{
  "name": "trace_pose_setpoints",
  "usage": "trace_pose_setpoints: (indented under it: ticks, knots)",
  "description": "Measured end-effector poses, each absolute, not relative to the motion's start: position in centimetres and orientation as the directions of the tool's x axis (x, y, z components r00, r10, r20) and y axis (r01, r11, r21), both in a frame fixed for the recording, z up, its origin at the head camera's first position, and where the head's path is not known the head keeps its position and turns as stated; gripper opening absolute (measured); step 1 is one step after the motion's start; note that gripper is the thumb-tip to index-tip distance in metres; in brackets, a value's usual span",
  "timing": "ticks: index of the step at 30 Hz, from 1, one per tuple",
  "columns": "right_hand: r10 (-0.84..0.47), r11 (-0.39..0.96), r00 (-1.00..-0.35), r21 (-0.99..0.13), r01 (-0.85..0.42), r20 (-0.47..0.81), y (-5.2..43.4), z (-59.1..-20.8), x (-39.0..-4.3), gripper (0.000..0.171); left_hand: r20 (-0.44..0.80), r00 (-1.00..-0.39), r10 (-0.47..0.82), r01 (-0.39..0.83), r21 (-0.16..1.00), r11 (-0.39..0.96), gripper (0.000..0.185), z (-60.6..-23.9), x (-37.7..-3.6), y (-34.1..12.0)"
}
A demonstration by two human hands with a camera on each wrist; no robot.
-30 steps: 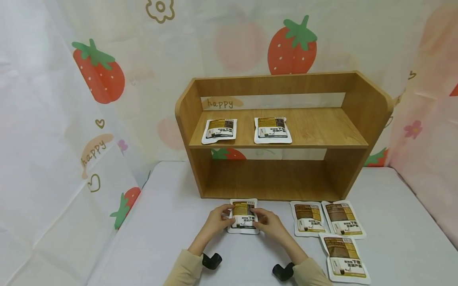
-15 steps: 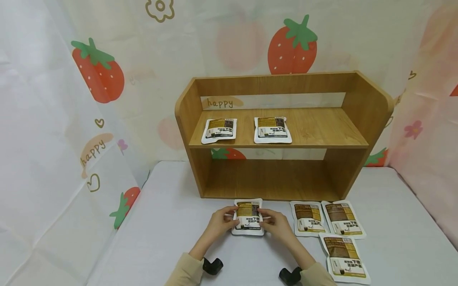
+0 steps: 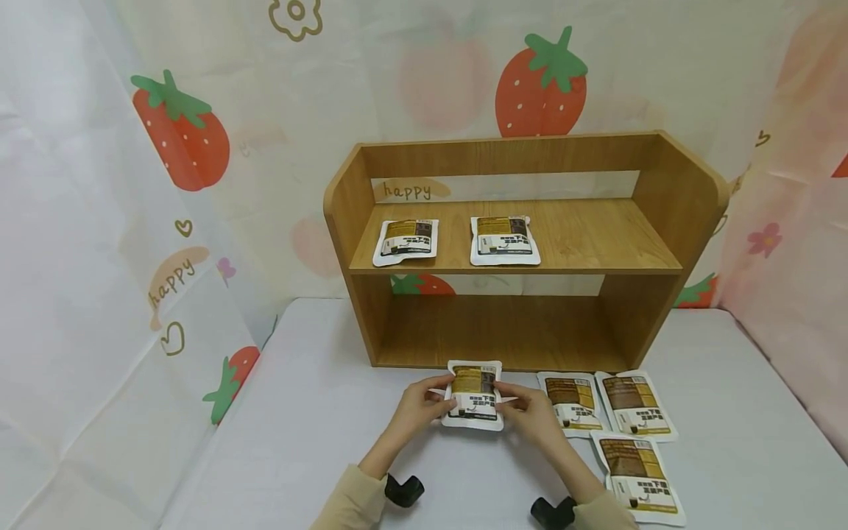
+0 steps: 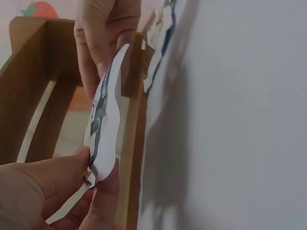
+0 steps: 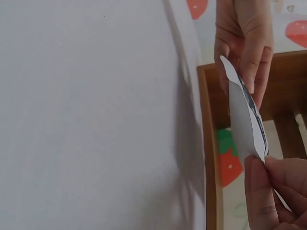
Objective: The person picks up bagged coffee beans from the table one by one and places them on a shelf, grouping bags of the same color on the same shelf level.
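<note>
I see my left hand (image 3: 419, 401) and right hand (image 3: 530, 412) both pinching one packet (image 3: 474, 394) by its side edges, lifted off the table (image 3: 318, 442) before the shelf (image 3: 510, 250)

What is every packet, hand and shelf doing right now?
held packet: lifted off the table, pinched at both side edges
left hand: pinches the held packet's left edge
right hand: pinches its right edge
two shelf packets: lying flat on the upper shelf
three table packets: lying flat on the table
wooden shelf: upright, lower level bare
</note>
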State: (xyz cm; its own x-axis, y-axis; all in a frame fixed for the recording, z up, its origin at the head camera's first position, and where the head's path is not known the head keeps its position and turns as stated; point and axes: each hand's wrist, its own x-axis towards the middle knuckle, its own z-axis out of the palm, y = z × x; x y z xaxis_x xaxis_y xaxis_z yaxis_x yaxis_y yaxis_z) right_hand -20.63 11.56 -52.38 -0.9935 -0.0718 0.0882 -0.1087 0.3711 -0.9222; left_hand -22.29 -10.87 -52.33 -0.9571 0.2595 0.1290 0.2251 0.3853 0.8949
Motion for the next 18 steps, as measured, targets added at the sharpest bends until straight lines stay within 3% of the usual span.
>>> trace_pose_setpoints:
  ticks: [9, 18]
  knots:
    - [-0.109, 0.323, -0.992, -0.941, -0.101, 0.069, 13.9, -51.1, -20.0, 0.042, 0.083, -0.953, 0.290, 0.167, 0.946, 0.279, 0.046, -51.1, -22.2, -9.2]
    - [-0.171, 0.346, -0.982, -0.929, -0.134, 0.078, 16.0, -49.7, -19.6, 0.053, 0.084, -0.939, 0.333, 0.189, 0.937, 0.295, 0.058, -50.3, -21.7, -7.5]
